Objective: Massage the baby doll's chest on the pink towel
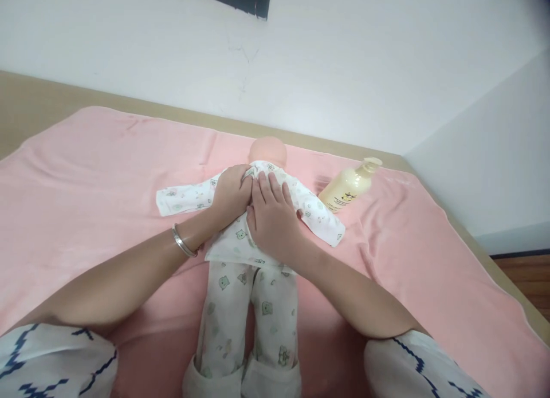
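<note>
A baby doll [268, 151] lies on its back on a pink blanket [86, 174], dressed in a white printed top [320, 217] and matching trousers [247, 323]. My left hand [231, 193] rests on the doll's chest with its fingers curled on the top's fabric near the collar. A silver bangle [183, 242] circles that wrist. My right hand [271, 217] lies flat on the chest beside it, fingers stretched toward the collar. The two hands touch each other.
A cream lotion pump bottle [349, 187] lies on its side on the blanket, just right of the doll's sleeve. A white wall [344, 60] runs behind the tan table edge [38, 94]. Wooden floor [526, 278] shows at far right.
</note>
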A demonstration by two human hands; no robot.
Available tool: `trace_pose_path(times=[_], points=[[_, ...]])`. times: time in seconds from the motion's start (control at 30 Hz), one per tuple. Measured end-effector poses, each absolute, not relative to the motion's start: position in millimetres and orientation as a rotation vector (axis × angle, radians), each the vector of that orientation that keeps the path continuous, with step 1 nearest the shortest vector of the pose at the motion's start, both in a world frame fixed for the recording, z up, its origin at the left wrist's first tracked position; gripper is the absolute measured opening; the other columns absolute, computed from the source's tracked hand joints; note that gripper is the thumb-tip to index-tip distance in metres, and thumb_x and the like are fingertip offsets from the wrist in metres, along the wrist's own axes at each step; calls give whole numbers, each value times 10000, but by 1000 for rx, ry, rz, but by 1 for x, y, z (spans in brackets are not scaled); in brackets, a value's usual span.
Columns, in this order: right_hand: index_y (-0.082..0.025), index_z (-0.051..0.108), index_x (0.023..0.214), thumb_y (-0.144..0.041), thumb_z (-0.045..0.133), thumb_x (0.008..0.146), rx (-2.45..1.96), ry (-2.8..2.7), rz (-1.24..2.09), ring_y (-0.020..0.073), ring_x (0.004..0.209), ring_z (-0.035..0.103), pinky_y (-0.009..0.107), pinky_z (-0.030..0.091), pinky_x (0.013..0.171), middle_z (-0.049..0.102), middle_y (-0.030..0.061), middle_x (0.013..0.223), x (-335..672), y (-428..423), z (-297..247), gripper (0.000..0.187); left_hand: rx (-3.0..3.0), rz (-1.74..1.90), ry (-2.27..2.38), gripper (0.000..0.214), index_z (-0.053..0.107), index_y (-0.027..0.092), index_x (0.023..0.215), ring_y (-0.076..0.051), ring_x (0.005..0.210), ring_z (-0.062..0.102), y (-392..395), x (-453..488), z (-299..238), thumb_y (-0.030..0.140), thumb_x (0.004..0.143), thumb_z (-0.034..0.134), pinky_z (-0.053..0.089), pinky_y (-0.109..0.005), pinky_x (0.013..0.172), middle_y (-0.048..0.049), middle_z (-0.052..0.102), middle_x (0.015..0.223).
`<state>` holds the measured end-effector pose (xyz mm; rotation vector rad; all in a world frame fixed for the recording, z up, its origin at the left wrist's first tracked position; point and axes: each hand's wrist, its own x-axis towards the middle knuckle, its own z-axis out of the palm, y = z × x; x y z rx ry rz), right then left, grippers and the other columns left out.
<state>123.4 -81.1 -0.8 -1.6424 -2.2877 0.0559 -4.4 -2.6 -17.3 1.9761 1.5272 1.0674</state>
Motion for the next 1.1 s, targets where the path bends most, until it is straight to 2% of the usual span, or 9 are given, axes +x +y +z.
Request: trace_pose_path(times=[0.1,0.17,0.33,0.47,0.6,0.77,0.87,0.97,1.1], points=[[-166,427,1686,-323,355,1101,-1609,-2342,151,321,1713,188,619,146,1400,267,100,1814,137,-64,3,609,1967,1051,1539,300,689,213,932,-297,1006,688,-3,-4,-17,261,917,394,551,-457,968,-121,776,1037],[-203,386,1709,-397,347,1114,-1740,-2264,242,346,1713,177,650,154,1386,227,92,1826,151,-45,7,627,1962,1041,1540,347,722,199,1037,-316,1118,692,-4,-4,-17,269,925,401,542,-476,1052,-134,782,1157],[-18,281,1714,-485,317,1127,-2042,-2030,298,378,1697,219,622,169,1387,262,243,1787,159,-33,14,752,1950,1061,1520,464,716,159,1266,-322,1328,644,-4,-3,-17,273,932,416,482,-487,1208,-145,742,1383],[50,317,1685,-375,353,1120,-1971,-2155,148,443,1671,261,617,222,1375,267,297,1767,135,-67,11,707,1958,1070,1526,376,736,181,1111,-325,1208,690,-1,-3,-20,274,912,432,536,-494,1111,-144,782,1260],[-46,402,1681,-294,358,1097,-1631,-2355,79,380,1701,207,612,167,1399,270,181,1797,126,-81,5,636,1958,1091,1512,319,719,211,962,-303,1086,709,0,-4,-21,241,906,407,562,-468,1022,-128,798,1125],[-190,415,1695,-408,360,1112,-1792,-2201,282,376,1704,198,662,183,1372,222,116,1823,157,-38,9,625,1981,1048,1539,407,738,176,1129,-326,1196,690,-2,-3,-20,254,925,395,537,-505,1110,-151,782,1233],[-92,300,1728,-441,340,1122,-1926,-2111,287,407,1691,227,652,192,1368,244,211,1802,163,-30,11,701,1963,1069,1521,458,722,171,1249,-319,1299,661,-2,-3,-21,262,927,410,499,-502,1191,-141,755,1358],[18,338,1684,-387,346,1118,-1946,-2119,152,424,1663,299,636,243,1359,330,302,1744,146,-53,7,696,1956,1083,1526,432,736,187,1202,-312,1272,674,-1,-3,-22,277,927,415,515,-490,1174,-130,771,1317],[41,391,1652,-286,363,1085,-1651,-2317,5,392,1683,260,595,232,1384,312,294,1753,122,-85,1,655,1970,1068,1535,378,746,190,1072,-318,1177,700,-2,-4,-20,262,911,411,553,-493,1104,-139,788,1212]])
